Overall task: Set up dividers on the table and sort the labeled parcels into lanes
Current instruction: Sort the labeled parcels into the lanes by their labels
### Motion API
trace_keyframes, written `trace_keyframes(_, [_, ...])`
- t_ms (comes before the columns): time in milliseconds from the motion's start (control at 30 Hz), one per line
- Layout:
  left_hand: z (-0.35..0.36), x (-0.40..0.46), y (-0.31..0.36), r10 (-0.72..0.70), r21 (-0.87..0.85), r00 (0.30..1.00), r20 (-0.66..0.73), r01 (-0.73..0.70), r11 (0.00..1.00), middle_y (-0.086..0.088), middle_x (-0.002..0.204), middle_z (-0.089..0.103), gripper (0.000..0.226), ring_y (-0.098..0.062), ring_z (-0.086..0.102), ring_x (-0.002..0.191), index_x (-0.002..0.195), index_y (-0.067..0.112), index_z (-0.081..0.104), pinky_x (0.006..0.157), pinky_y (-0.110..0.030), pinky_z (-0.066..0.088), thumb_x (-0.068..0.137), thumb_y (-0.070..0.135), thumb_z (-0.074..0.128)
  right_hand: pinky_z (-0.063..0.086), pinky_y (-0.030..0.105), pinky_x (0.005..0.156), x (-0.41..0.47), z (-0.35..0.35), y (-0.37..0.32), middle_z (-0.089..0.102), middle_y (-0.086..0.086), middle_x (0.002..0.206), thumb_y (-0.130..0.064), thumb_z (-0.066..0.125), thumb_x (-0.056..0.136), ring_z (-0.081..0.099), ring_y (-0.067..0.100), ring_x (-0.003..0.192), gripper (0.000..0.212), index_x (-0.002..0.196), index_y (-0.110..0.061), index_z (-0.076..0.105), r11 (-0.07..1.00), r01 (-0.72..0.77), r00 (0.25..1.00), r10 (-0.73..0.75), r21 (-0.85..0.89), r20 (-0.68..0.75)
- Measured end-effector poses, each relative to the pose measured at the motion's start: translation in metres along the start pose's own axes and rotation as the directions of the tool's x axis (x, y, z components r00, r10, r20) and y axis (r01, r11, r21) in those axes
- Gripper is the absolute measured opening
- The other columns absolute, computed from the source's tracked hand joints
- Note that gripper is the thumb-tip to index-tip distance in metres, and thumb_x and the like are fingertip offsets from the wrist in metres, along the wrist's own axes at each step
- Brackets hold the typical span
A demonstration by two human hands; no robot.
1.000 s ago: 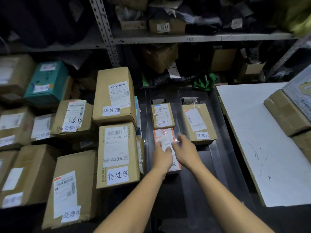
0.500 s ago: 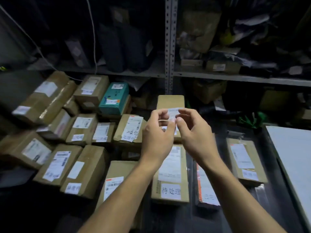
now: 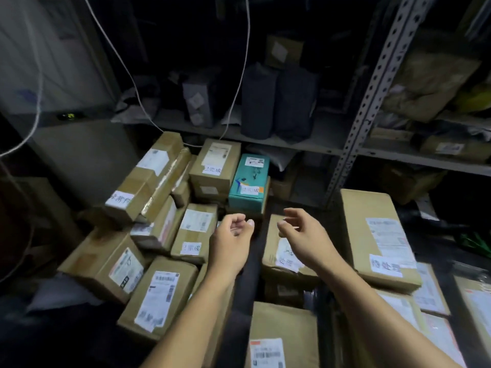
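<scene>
While both hands (image 3: 229, 244) (image 3: 305, 235) hover, fingers loosely curled, empty, teal parcel (image 3: 248, 181) lies just beyond.

Brown labeled parcels (image 3: 159, 296) lie heaped together, a teal parcel (image 3: 248, 181) among them.

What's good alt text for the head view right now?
A person's left hand and right hand hover empty, fingers loosely curled, above a dim pile of labeled cardboard parcels. A teal box sits at the back of the pile, in front of a metal shelving rack holding dark wrapped packages.
</scene>
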State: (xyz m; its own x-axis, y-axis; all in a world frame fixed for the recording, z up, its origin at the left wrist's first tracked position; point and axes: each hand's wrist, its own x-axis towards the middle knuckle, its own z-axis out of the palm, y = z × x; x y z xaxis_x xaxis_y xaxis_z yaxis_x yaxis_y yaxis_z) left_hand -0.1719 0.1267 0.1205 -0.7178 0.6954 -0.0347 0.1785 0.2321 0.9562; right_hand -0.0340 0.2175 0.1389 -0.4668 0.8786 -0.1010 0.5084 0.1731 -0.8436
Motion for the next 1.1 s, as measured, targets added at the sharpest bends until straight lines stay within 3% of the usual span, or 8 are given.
trace_keyframes(100, [-0.011, 0.063, -0.027, -0.067, 0.015, 0.996, 0.063, 0.066, 0.998, 0.007, 0.116, 0.064, 0.028, 0.002, 0.058, 0.099, 0.121, 0.022, 0.059, 0.078, -0.008, 0.041, 0.093, 0.028, 0.062, 0.056, 0.042, 0.089, 0.051, 0.035, 0.001, 0.067, -0.013, 0.102, -0.04, 0.06, 0.092, 0.07, 0.008, 0.09, 0.051, 0.139, -0.023, 0.049, 0.991, -0.111, 0.994, 0.112, 0.075, -0.001])
trace_keyframes(233, [-0.001, 0.142, -0.061, -0.167, 0.035, 0.983, 0.071, 0.165, 0.986, 0.0, 0.137, 0.056, 0.046, -0.015, 0.052, 0.124, 0.138, 0.022, 0.048, 0.091, -0.026, 0.041, 0.095, 0.035, 0.058, 0.054, 0.042, 0.095, 0.126, 0.078, 0.009, 0.064, 0.0, 0.12, -0.038, 0.061, 0.093, 0.066, 0.018, 0.106, 0.065, 0.149, -0.018, 0.037, 0.961, -0.247, 0.967, 0.253, 0.123, -0.038])
trace_keyframes(400, [0.028, 0.199, -0.094, -0.296, 0.143, 0.948, 0.117, 0.279, 0.95, -0.008, 0.148, 0.045, 0.06, -0.028, 0.046, 0.132, 0.149, 0.019, 0.032, 0.102, -0.041, 0.042, 0.097, 0.041, 0.052, 0.046, 0.029, 0.089, 0.192, 0.11, 0.022, 0.055, 0.011, 0.141, -0.037, 0.056, 0.096, 0.055, 0.027, 0.125, 0.063, 0.148, -0.01, 0.035, 0.933, -0.343, 0.938, 0.333, -0.114, -0.095])
trace_keyframes(533, [0.041, 0.213, -0.106, -0.26, 0.166, 0.95, 0.171, 0.232, 0.958, -0.008, 0.135, 0.058, 0.047, -0.027, 0.055, 0.121, 0.14, 0.018, 0.048, 0.099, -0.039, 0.046, 0.098, 0.039, 0.05, 0.043, 0.019, 0.056, 0.222, 0.12, 0.033, 0.062, 0.013, 0.128, -0.043, 0.047, 0.1, 0.062, 0.027, 0.108, 0.044, 0.127, -0.01, 0.053, 0.903, -0.395, 0.919, 0.389, -0.168, -0.064])
trace_keyframes(633, [0.041, 0.21, -0.102, -0.208, 0.127, 0.969, 0.131, 0.192, 0.973, -0.006, 0.121, 0.066, 0.037, -0.024, 0.062, 0.108, 0.127, 0.019, 0.058, 0.089, -0.037, 0.051, 0.096, 0.04, 0.054, 0.041, 0.016, 0.053, 0.222, 0.122, 0.033, 0.066, 0.008, 0.119, -0.045, 0.049, 0.098, 0.061, 0.016, 0.086, 0.038, 0.119, -0.014, 0.054, 0.911, -0.41, 0.906, 0.399, -0.055, -0.142])
trace_keyframes(800, [0.038, 0.186, -0.085, -0.138, 0.06, 0.984, 0.116, 0.132, 0.989, 0.003, 0.108, 0.067, 0.016, -0.011, 0.062, 0.089, 0.104, 0.029, 0.056, 0.066, -0.026, 0.051, 0.093, 0.041, 0.059, 0.052, 0.027, 0.066, 0.195, 0.107, 0.031, 0.066, -0.001, 0.106, -0.043, 0.058, 0.094, 0.064, 0.01, 0.089, 0.024, 0.105, -0.023, 0.052, 0.888, -0.375, 0.864, 0.439, 0.267, -0.245])
trace_keyframes(967, [0.034, 0.141, -0.057, -0.107, -0.096, 0.983, 0.148, 0.122, 0.988, 0.016, 0.099, 0.065, 0.017, 0.003, 0.061, 0.091, 0.093, 0.03, 0.055, 0.075, -0.025, 0.051, 0.089, 0.045, 0.063, 0.057, 0.034, 0.08, 0.148, 0.071, 0.02, 0.066, -0.006, 0.102, -0.042, 0.064, 0.091, 0.065, 0.01, 0.094, 0.016, 0.093, -0.03, 0.055, 0.884, -0.302, 0.869, 0.409, 0.357, -0.278])
trace_keyframes(1100, [0.035, 0.097, -0.023, -0.129, -0.269, 0.973, 0.189, 0.178, 0.947, 0.011, 0.103, 0.066, 0.025, 0.004, 0.062, 0.092, 0.098, 0.028, 0.052, 0.08, -0.027, 0.052, 0.085, 0.042, 0.068, 0.052, 0.02, 0.063, 0.098, 0.029, 0.007, 0.067, -0.009, 0.099, -0.047, 0.067, 0.086, 0.066, 0.003, 0.09, 0.022, 0.098, -0.032, 0.057, 0.913, -0.232, 0.91, 0.325, 0.335, -0.256])
